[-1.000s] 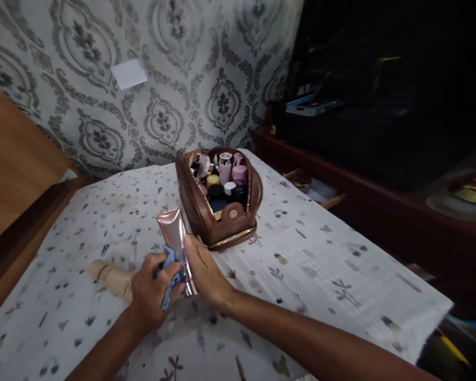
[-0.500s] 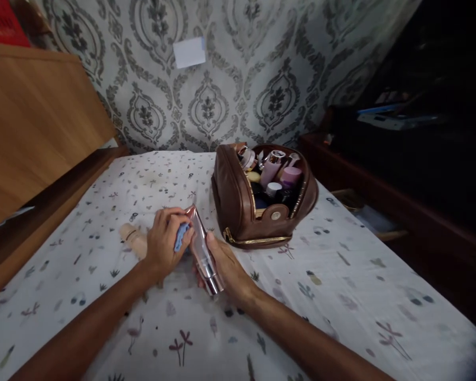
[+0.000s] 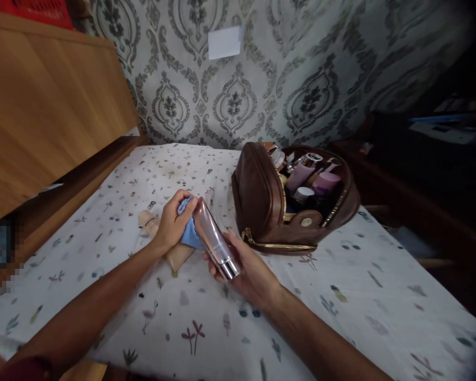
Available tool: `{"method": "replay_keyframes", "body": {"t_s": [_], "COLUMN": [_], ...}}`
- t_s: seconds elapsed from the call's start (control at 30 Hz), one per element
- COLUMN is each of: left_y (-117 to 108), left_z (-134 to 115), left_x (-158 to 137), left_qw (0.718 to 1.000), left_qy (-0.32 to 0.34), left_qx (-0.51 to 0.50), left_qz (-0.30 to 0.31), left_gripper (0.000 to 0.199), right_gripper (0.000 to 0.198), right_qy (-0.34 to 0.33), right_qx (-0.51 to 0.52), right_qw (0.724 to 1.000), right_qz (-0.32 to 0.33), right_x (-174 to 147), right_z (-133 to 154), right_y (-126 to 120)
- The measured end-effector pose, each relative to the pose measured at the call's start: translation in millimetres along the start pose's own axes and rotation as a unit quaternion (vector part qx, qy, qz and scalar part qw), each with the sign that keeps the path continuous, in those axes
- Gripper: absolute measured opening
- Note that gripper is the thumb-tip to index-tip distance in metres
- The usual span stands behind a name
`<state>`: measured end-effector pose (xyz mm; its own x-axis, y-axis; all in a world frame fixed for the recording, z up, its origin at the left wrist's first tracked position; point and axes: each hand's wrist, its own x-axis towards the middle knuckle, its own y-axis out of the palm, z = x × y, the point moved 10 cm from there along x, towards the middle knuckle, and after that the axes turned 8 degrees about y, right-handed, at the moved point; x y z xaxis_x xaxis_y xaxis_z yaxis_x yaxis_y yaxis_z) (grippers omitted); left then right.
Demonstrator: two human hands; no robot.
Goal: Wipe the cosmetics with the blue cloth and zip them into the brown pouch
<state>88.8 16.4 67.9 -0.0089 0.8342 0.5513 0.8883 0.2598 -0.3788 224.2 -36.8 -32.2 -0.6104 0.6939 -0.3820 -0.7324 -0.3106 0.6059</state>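
My right hand is wrapped round a shiny pink cosmetic tube with a silvery cap pointing down toward me. My left hand grips a blue cloth, which lies against the tube's flat upper end. Partly hidden under my left hand, a beige tube rests on the patterned sheet. Just to the right of both hands stands a brown cosmetic bag, unzipped, with several bottles, jars and a brush inside.
A wooden cabinet stands along the left side with a red basket on top. Behind is a patterned wall with a white card on it. Dark furniture borders the right edge.
The camera view has shifted, so the bag and wall appear farther right. More of the blue cloth now hangs below my left hand, beside the pink tube. Both hands keep their holds.
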Motion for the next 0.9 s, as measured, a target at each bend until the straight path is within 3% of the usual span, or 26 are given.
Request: {"method": "replay_keyframes", "body": {"t_s": [0.13, 0.23, 0.4, 0.57, 0.77, 0.9], "left_y": [-12, -16, -16, -6, -3, 0], "left_z": [12, 13, -8, -39, -38, -47], "left_x": [7, 7, 0, -10, -6, -10], "left_qw": [0.999, 0.999, 0.99, 0.947, 0.907, 0.903], "left_qy": [-0.027, -0.019, 0.065, 0.186, 0.223, 0.255], "left_qx": [-0.003, 0.023, 0.117, 0.26, 0.357, 0.347], "left_qz": [-0.024, -0.034, -0.052, -0.043, -0.022, -0.01], "left_gripper": [0.028, 0.024, 0.024, 0.031, 0.035, 0.035], "right_gripper": [0.029, 0.028, 0.024, 0.021, 0.023, 0.032], "right_qy": [0.045, 0.05, 0.026, 0.015, 0.035, 0.043], "right_qx": [0.046, 0.056, 0.075, 0.089, 0.121, 0.103], "right_qw": [0.996, 0.996, 0.997, 0.996, 0.992, 0.993], "right_qz": [0.055, 0.046, 0.004, -0.007, -0.018, -0.032], "right_x": [-2, -2, 0, -2, -1, 4], "right_z": [-6, -6, 2, 8, 4, 1], "right_y": [8, 5, -5, -7, -16, -30]}}
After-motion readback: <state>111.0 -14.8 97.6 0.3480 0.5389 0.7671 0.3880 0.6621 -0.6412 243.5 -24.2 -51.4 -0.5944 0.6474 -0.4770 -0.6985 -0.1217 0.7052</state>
